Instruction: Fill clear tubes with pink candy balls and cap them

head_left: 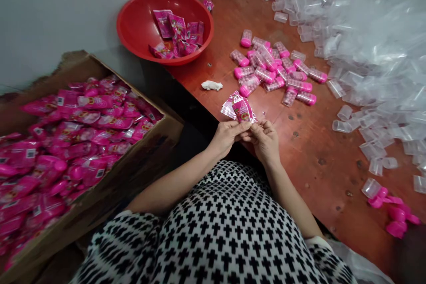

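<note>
Reddish-brown wooden table [313, 164]. Open brown cardboard box [146, 155] to its left, filled with glossy pink plastic packets [89, 137]. Heap of clear plastic cylinders [376, 62] on table, right. Round red plastic bowl [138, 20], far left corner, holding pink foil sachets [178, 31]. Left hand [226, 137] and right hand [266, 142] together, fingertips pinching lower end of one printed pink foil sachet [244, 108] at table's near edge.

Reddish-brown on the table [306, 173]; plain red on the plastic bowl [137, 20] at the table's left corner; bright pink on the foil sachet [244, 109] by the near edge; black crosses on white across the garment [229, 226].
</note>
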Available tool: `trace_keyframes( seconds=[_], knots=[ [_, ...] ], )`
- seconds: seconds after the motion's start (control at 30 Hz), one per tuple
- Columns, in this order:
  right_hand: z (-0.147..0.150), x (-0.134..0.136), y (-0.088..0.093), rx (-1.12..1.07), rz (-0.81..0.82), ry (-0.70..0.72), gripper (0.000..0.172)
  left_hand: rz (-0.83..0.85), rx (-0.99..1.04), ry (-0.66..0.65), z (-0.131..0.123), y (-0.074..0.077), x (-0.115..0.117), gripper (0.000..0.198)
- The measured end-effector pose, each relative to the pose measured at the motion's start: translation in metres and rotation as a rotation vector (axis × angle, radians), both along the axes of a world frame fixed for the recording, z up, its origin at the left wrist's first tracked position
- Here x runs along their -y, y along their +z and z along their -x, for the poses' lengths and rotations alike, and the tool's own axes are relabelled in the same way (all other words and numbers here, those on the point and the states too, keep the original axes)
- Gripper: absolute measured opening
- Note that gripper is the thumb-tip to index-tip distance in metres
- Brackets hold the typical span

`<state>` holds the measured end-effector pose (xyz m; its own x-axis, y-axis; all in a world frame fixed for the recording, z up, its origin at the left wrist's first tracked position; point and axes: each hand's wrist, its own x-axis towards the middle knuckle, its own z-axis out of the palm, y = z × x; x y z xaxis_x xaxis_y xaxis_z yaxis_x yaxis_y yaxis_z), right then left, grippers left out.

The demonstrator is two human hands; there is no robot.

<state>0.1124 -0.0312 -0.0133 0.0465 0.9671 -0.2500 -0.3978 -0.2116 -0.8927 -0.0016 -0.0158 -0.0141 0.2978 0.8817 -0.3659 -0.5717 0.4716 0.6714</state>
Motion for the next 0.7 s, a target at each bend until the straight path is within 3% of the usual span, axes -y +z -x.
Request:
trace_keyframes(
  seconds=[0.1, 0.23, 0.3, 0.37, 0.5, 0.57, 0.7],
  knots=[
    [0.004, -0.002, 0.003, 0.016, 0.004, 0.048, 0.036, -0.033, 0.027, 0.114, 0.018, 0.009, 0.006, 0.029],
    [0.002, -0.003, 0.007, 0.065, 0.000, 0.092, 0.033, -0.216, -0.010, 0.599, 0.072, 0.020, 0.007, 0.051],
    [-0.001, -0.004, 0.008, 0.101, 0.004, 0.090, 0.031, -0.302, -0.144, 0.754, 0.091, 0.017, 0.001, 0.063],
    [-0.004, -0.005, 0.007, 0.143, 0.018, 0.094, 0.029, -0.381, -0.364, 0.717, 0.095, 0.006, -0.011, 0.060],
    [-0.006, -0.005, 0.008, 0.207, 0.038, 0.117, 0.029, -0.711, -0.975, 0.289, 0.063, -0.023, -0.045, 0.042],
    [-0.008, -0.004, 0.009, 0.227, 0.040, 0.128, 0.028, -0.838, -1.214, 0.143, 0.046, -0.035, -0.058, 0.035],
    [-0.015, -0.005, 0.009, 0.254, 0.037, 0.154, 0.026, -0.908, -1.408, 0.133, 0.032, -0.050, -0.070, 0.024]
  ],
)
